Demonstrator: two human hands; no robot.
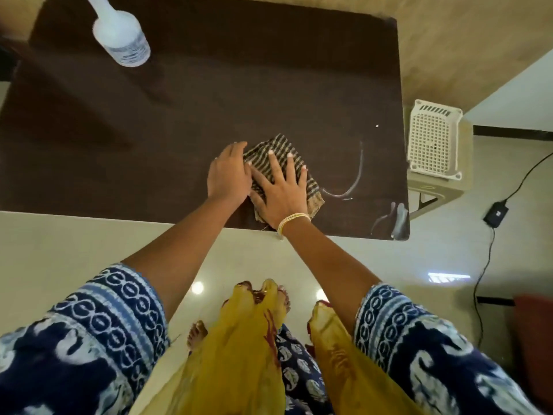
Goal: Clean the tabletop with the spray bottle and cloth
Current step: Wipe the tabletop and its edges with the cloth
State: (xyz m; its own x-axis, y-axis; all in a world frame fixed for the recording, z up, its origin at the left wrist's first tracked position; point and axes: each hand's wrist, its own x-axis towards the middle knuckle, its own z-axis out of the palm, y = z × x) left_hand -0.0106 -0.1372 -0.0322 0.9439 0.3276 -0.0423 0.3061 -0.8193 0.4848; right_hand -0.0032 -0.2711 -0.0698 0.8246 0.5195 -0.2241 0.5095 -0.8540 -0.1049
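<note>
Right hand (279, 191) flat on cloth (276, 157), left hand (229, 175) gripping its edge, spray bottle (121, 34) apart.

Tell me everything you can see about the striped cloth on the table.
The cloth is a thin woven fabric with dark and beige stripes, crumpled and partly folded. It lies on the dark brown tabletop near its front edge. The right hand presses flat on it with spread fingers; the left hand touches its left edge. Wet streaks show to its right.
</note>
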